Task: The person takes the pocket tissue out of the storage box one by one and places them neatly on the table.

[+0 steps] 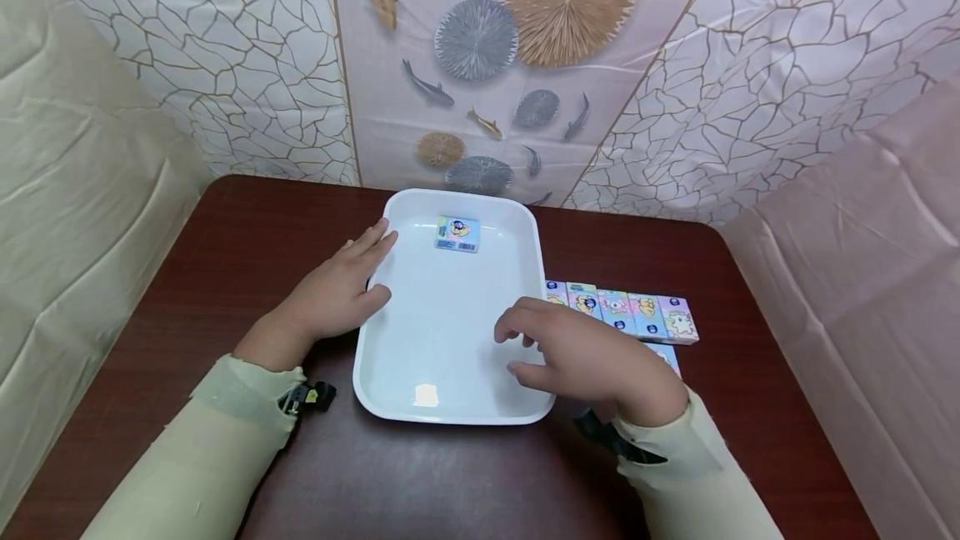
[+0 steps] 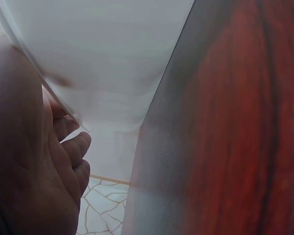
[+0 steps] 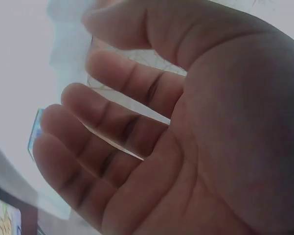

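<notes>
A white rectangular tray (image 1: pixel 450 340) lies on the table with one small pastel cartoon-printed box (image 1: pixel 457 233) flat inside, near its far end. My left hand (image 1: pixel 333 290) rests at the tray's left rim, fingers extended along it and thumb over the inner edge. In the left wrist view the fingers (image 2: pixel 76 147) are beside the tray's wall (image 2: pixel 112 88). Over the right side of the tray hovers my right hand (image 1: pixel 577 348), holding nothing, its fingers loosely bent. The right wrist view shows the palm (image 3: pixel 151 142) bare and the box (image 3: pixel 36 129) partly behind the fingertips.
Right of the tray, several similar small boxes (image 1: pixel 645 317) stand side by side in a row, with another box (image 1: pixel 666 354) partly hidden under my right forearm. The dark red-brown table (image 1: pixel 285 215) meets a patterned curtain (image 1: pixel 480 40) behind and plain cloth at both sides.
</notes>
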{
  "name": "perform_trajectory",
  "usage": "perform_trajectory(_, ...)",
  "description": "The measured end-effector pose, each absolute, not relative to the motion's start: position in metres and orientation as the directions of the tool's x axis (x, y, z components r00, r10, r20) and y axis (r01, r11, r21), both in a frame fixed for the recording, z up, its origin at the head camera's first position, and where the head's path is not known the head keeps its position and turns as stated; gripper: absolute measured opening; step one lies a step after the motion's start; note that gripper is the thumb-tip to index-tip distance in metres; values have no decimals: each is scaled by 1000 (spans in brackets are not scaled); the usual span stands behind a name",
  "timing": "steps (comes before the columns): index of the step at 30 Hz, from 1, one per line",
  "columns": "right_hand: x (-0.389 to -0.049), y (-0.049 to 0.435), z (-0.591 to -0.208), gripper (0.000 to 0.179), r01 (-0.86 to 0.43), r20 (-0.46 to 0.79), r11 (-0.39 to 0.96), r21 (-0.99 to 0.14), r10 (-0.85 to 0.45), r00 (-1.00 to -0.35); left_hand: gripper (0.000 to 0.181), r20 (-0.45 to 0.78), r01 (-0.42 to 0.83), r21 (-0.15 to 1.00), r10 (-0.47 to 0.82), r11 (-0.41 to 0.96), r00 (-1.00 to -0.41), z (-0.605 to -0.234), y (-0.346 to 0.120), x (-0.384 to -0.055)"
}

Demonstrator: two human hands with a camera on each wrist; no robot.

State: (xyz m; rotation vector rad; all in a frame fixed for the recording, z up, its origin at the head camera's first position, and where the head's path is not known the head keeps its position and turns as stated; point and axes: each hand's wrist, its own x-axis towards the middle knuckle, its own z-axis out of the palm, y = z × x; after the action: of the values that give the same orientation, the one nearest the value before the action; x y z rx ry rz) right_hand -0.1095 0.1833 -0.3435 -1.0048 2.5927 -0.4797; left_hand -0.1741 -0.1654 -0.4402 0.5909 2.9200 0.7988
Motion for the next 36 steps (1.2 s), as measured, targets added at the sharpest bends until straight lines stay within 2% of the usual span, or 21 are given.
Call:
perform_trajectory(8,-127,165,-352,25,-570,-183,687,-452,-696,-694,76,48,349,501,377,792,-925,-441,-166,-174)
perform_trajectory(24,-160,140,-355,21,-578,-189,702,-417,-689,-700,76,40,341,499,373,797,-927,-439,-165,-174)
perform_trajectory(36,-195,125,-365,32,-491,-176,786,-375,-581,-795,76,49,350,493,376,796,-925,-441,-165,-175)
